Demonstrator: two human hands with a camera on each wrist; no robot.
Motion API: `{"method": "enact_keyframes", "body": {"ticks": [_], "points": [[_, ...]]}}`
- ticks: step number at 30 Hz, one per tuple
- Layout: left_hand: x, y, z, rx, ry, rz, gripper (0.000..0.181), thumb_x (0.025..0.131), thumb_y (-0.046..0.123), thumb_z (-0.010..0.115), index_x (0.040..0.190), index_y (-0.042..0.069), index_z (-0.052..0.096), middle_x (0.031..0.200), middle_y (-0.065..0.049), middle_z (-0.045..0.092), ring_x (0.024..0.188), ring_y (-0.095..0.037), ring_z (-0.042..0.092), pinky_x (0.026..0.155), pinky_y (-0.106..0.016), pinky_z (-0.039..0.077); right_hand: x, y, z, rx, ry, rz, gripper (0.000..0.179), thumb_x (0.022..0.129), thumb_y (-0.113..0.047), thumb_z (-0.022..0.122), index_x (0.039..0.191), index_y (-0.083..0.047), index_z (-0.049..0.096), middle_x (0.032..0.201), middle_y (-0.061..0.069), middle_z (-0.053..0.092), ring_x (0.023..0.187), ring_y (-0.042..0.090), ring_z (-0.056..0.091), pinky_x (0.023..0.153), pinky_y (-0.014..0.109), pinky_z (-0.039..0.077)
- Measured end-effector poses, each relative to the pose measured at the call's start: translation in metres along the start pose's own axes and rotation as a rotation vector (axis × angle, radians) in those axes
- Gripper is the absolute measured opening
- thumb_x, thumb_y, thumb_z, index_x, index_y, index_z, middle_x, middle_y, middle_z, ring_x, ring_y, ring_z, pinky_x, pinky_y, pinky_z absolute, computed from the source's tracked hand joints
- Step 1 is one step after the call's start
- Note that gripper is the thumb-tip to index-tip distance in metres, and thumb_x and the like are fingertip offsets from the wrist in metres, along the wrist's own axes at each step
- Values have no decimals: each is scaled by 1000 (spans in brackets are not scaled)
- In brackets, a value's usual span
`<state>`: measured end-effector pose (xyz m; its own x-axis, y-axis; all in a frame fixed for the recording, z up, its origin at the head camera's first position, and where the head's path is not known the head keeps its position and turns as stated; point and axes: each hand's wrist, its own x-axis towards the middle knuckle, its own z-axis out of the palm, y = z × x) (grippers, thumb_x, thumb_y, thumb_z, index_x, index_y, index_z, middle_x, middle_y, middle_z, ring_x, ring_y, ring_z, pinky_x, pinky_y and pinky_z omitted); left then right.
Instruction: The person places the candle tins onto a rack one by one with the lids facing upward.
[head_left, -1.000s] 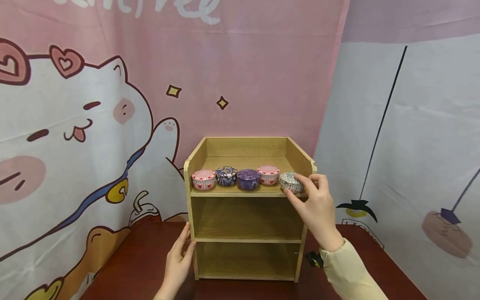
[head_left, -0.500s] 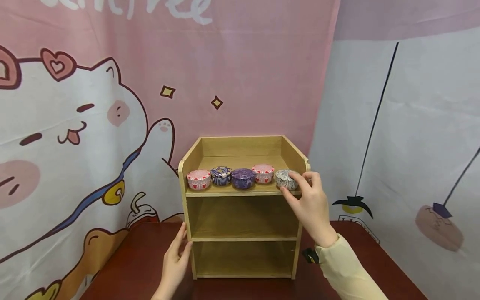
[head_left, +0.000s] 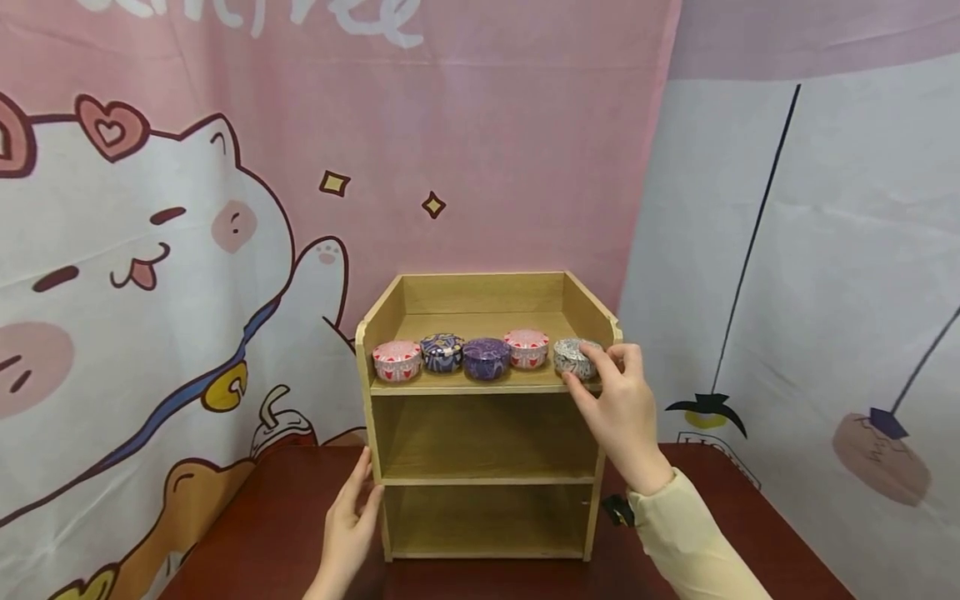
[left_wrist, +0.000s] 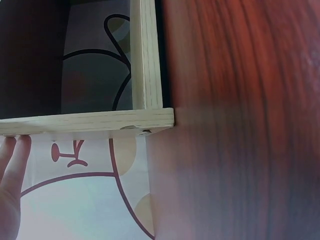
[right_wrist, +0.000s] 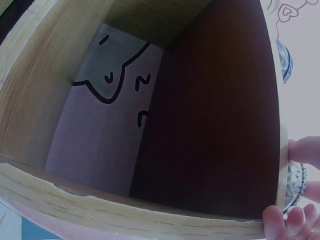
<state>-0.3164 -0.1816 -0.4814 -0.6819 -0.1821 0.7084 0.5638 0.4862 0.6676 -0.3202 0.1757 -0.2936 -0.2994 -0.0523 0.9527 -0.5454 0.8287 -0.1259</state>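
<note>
My right hand [head_left: 621,412] pinches a round black-and-white patterned tin [head_left: 570,358] between thumb and fingers, at the right end of a wooden shelf unit's top board [head_left: 480,386]. In the right wrist view this tin [right_wrist: 295,186] shows partly behind the fingers. To its left stand a pink tin with red marks [head_left: 527,348], a purple tin [head_left: 487,360], a dark blue and gold tin [head_left: 442,352] and another pink tin [head_left: 397,362]. My left hand [head_left: 347,521] rests its straight fingers against the unit's left side panel [left_wrist: 85,123], low down.
Two lower compartments [head_left: 483,437] of the unit face me. It stands on a dark red table [head_left: 262,517]. A small black object [head_left: 618,510] lies by its lower right side. A printed cloth [head_left: 525,150] hangs behind.
The head view has shifted slightly, moving the unit left in frame. The black-and-white tin has slid a little right and back in my right hand, widening its gap from the pink tin.
</note>
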Motion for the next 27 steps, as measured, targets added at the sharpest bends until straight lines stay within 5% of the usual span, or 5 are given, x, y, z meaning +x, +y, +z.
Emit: {"method": "enact_keyframes", "body": {"ticks": [7, 14, 17, 22, 27], "points": [[7, 42, -8, -15, 20, 46, 59, 84, -13, 67, 139, 0, 51, 125, -19, 62, 103, 1, 56, 67, -12, 52, 4, 0, -3, 22, 23, 3, 46, 73, -9, 85, 114, 0, 68, 99, 19, 44, 58, 18, 41, 45, 32, 40], [6, 8, 1, -14, 25, 29, 63, 86, -8, 68, 143, 10, 50, 125, -12, 63, 101, 0, 56, 64, -13, 52, 0, 6, -12, 186, 43, 39, 62, 69, -2, 86, 126, -4, 63, 96, 14, 51, 66, 15, 46, 56, 18, 39], [3, 6, -1, -4, -6, 25, 63, 87, -5, 68, 145, 14, 49, 123, -13, 64, 98, -6, 59, 65, -13, 52, -10, 14, -22, 196, 17, 67, 73, 66, -2, 88, 132, -5, 57, 94, 13, 53, 67, 15, 47, 57, 16, 39], [0, 6, -8, 130, -53, 40, 69, 88, 5, 71, 148, 25, 44, 131, -6, 60, 107, -16, 61, 78, -21, 54, -29, 31, -42, 143, -164, 151, 85, 65, -14, 91, 139, -6, 49, 103, 11, 55, 78, 18, 51, 61, 22, 45], [6, 8, -19, 288, -70, 119, 72, 87, 12, 74, 149, 27, 41, 133, 0, 58, 117, -21, 56, 85, -45, 52, -44, 51, -54, 106, -501, 250, 92, 73, -41, 85, 146, -7, 40, 136, 19, 44, 112, 37, 50, 79, 56, 49]]}}
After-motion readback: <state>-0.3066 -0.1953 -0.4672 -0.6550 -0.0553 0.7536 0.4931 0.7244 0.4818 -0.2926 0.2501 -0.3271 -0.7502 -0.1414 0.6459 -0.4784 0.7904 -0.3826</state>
